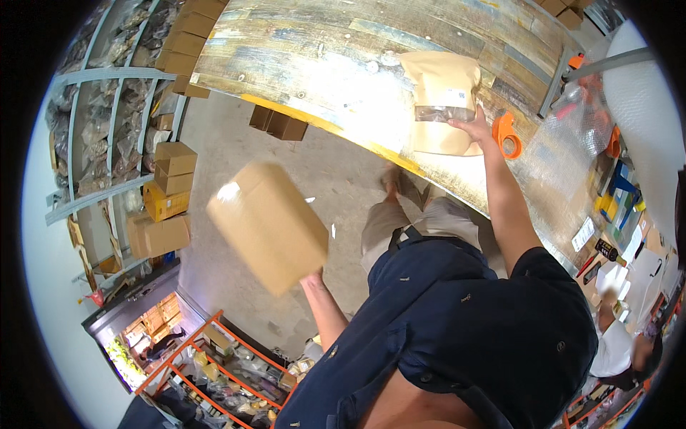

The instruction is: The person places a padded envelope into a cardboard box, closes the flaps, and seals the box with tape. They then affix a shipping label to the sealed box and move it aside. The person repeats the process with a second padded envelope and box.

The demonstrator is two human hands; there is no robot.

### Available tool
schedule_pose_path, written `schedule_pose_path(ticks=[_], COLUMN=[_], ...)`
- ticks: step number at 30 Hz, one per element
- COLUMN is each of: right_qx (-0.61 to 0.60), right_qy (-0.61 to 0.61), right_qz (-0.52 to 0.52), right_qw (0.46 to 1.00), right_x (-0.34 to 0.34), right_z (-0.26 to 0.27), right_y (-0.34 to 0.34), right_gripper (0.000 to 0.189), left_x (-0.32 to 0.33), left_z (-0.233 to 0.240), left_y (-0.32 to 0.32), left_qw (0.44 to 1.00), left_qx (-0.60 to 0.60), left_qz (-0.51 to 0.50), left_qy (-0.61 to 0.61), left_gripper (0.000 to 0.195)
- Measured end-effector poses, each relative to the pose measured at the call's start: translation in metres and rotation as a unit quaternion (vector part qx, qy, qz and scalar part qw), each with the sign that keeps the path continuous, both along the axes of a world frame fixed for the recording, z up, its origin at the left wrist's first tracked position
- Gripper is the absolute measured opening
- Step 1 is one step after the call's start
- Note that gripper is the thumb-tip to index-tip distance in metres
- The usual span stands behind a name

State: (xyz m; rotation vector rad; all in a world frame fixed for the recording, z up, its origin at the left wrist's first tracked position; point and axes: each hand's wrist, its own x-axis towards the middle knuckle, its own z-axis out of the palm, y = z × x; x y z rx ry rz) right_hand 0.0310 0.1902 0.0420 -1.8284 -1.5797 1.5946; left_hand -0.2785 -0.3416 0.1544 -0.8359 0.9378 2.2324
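A closed cardboard box [268, 225], blurred by motion, is held tilted above the floor at the left. My left hand [312, 279] grips its lower corner, and the fingers are hidden behind the cardboard. On the wood-patterned table, a kraft paper pouch [442, 80] lies flat under strong light. A window band across it shows dark contents, and a small label with a printed code sits above the band. My right hand [474, 128] grasps the pouch's right edge with the thumb on top. An orange tape dispenser [506, 135] rests just right of that hand.
The table's yellow front edge [332, 124] runs before my legs. Bubble wrap [573, 134] lies at the table's right. Metal shelving [112, 75] with bagged goods and stacked cartons [174, 169] stands left. An orange-framed rack [230, 370] is lower left. Another person [613, 343] is at far right.
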Motion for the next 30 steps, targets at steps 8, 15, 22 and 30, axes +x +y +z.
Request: schedule_pose_path(ticks=[8, 15, 22, 30], right_qx=[-0.055, -0.145, -0.062, 0.393], right_qy=[0.132, 0.133, 0.142, -0.104], right_qz=[-0.174, -0.278, -0.332, -0.123], right_qw=[0.974, 0.94, 0.93, 0.905], right_x=[0.01, 0.022, -0.035, 0.009], right_z=[-0.03, -0.066, -0.091, 0.074], right_y=[-0.06, -0.076, -0.057, -0.028], right_gripper=[0.06, 0.054, 0.038, 0.024], left_x=[-0.001, 0.02, 0.016, -0.012], left_z=[0.058, 0.065, 0.056, 0.07], left_y=[0.129, 0.169, 0.133, 0.149], left_qw=[0.853, 0.527, 0.505, 0.354], left_qx=[-0.344, -0.4, -0.388, -0.296], left_qz=[-0.215, -0.355, -0.416, -0.489], left_qy=[0.327, 0.661, 0.649, 0.74], left_gripper=[0.034, 0.026, 0.026, 0.019])
